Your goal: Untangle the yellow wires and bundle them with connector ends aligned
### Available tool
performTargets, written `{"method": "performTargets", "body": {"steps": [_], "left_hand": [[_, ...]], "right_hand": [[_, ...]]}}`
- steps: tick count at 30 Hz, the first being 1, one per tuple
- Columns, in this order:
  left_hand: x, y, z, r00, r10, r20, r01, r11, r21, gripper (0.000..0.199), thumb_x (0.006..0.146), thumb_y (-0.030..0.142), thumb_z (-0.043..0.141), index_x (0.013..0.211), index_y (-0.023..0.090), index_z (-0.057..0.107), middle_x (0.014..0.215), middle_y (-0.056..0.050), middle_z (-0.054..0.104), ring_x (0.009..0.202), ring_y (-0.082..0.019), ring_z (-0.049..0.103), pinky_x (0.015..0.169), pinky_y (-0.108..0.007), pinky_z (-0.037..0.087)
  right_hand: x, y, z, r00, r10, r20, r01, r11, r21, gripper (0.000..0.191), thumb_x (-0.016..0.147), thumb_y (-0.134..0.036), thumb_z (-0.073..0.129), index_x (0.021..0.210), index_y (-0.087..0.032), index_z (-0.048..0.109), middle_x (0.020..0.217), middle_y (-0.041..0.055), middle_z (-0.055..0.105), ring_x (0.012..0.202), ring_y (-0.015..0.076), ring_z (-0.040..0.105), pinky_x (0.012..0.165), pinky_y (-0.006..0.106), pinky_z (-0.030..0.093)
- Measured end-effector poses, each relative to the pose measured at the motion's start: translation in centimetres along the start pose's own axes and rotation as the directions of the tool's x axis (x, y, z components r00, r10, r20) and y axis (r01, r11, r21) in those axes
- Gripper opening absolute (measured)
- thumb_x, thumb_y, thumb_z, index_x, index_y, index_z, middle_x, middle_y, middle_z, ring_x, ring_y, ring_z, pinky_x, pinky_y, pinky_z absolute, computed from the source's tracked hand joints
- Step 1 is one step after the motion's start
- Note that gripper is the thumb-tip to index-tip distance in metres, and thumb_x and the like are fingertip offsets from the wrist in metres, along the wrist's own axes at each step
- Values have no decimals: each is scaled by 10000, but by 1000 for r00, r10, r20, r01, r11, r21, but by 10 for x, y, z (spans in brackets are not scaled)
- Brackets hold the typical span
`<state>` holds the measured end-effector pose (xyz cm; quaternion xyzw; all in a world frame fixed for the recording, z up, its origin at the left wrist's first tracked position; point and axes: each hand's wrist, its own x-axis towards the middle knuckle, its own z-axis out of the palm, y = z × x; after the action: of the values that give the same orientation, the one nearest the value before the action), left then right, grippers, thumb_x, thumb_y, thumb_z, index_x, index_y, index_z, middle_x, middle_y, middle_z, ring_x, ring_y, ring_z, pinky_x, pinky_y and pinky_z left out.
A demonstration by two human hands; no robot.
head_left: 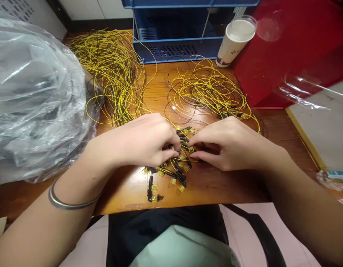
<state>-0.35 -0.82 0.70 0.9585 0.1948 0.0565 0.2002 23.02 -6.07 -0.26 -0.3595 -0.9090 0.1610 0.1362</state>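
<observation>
Yellow-and-black wires end in black-sleeved tips with clear yellow plastic connectors, heaped on the wooden table between my hands. My left hand, with a metal bangle on its forearm, is closed in a pinch over the heap; a dark wire end shows at its thumb tip, mostly covered by the fingers. From the other side, my right hand brings thumb and index finger around a small yellow connector. The two hands' fingertips are a short way apart. Several sleeved ends lie below my left hand, toward the table's front edge.
A large bundle of yellow wires lies at the back left, a looser coil at the back right. Around them stand a clear plastic bag, a blue rack, a paper cup and a red panel.
</observation>
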Motion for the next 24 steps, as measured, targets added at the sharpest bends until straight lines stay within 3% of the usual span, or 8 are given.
{"method": "performTargets", "body": {"steps": [3, 8, 15, 20, 24], "left_hand": [[1, 0, -4, 996, -25, 84, 26, 1000, -7, 192, 899, 262, 580, 882, 274, 770, 725, 15, 721, 677, -143, 628, 783, -293, 438], [1, -2, -6, 997, -45, 65, 48, 998, -45, 190, 924, 247, 555, 905, 244, 744, 749, 23, 713, 679, -129, 617, 745, -279, 418], [2, -2, -6, 995, -54, 86, 68, 983, -173, 164, 913, 186, 554, 839, 217, 696, 669, 53, 642, 589, -85, 528, 635, -235, 374], [2, -2, -7, 993, -68, 97, 85, 979, -186, 175, 911, 198, 541, 814, 206, 686, 648, 39, 619, 580, -96, 517, 617, -248, 369], [1, -2, -6, 992, -72, 100, 88, 984, -156, 146, 886, 198, 560, 821, 206, 691, 650, 31, 625, 576, -107, 523, 653, -264, 391]], "right_hand": [[-1, 0, 0, 998, -15, -56, 16, 1000, 16, 71, 867, -245, 691, 898, -193, 728, 686, -24, 693, 549, 99, 551, 573, 260, 337], [0, -3, 3, 982, -71, -173, 75, 997, 13, 51, 875, -246, 706, 872, -198, 690, 674, -47, 681, 532, 80, 546, 569, 248, 360], [2, -5, 12, 977, -117, -177, 107, 992, -65, 61, 914, -227, 655, 941, -207, 706, 584, -72, 603, 494, 88, 520, 544, 265, 339], [3, -6, 14, 958, -156, -240, 132, 985, -110, 159, 935, -212, 622, 802, -184, 705, 601, -49, 638, 522, 85, 552, 542, 270, 337], [4, -7, 14, 953, -141, -267, 122, 989, -89, 129, 918, -194, 650, 801, -188, 702, 566, -68, 607, 494, 69, 525, 543, 250, 343]]}}
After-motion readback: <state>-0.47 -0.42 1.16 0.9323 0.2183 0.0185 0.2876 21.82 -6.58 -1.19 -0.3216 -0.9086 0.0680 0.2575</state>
